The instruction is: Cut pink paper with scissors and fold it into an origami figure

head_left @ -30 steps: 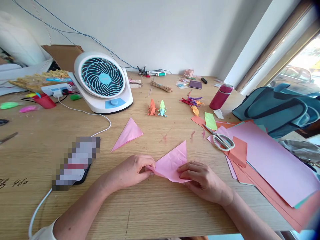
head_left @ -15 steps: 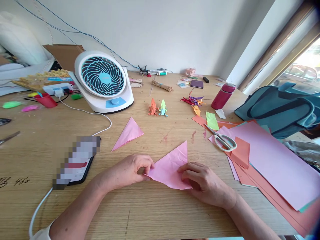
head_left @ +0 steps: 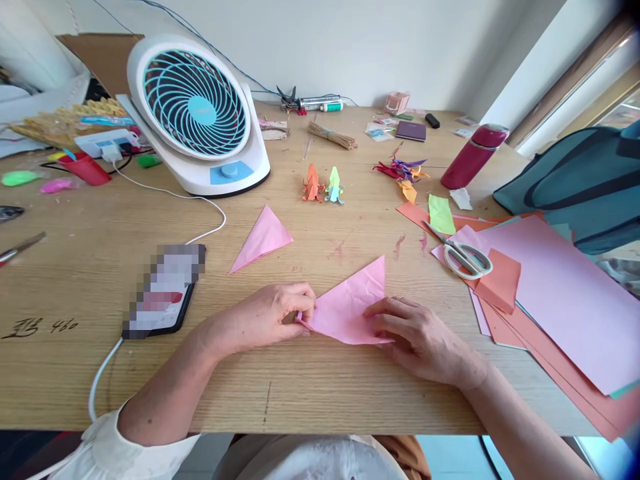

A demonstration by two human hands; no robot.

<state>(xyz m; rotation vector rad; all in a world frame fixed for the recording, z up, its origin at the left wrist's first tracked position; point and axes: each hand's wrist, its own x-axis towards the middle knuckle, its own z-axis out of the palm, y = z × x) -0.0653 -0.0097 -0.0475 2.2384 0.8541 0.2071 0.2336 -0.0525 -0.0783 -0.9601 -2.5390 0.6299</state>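
Observation:
A pink sheet of paper (head_left: 350, 303), folded into a triangle with its peak pointing away from me, lies on the wooden table between my hands. My left hand (head_left: 280, 313) pinches its left corner between thumb and fingers. At the right corner, my right hand (head_left: 425, 340) grips the paper, fingers on top and the thumb partly hidden. Farther off and to the left rests a second folded pink triangle (head_left: 264, 239), apart from both hands. Beyond it stand an orange paper figure (head_left: 313, 183) and a green and blue paper figure (head_left: 335, 185).
A white fan (head_left: 200, 110) stands at the back left. A phone (head_left: 167, 293) with a white cable lies left of my forearm. To the right, scissors (head_left: 463, 257) lie on coloured paper sheets (head_left: 575, 300), near a red bottle (head_left: 473, 157) and a teal bag (head_left: 575, 180).
The camera has tilted down, bringing the table's near edge and my clothing into view. My left fingers have curled the paper's left corner slightly upward. Both hands keep hold of the paper.

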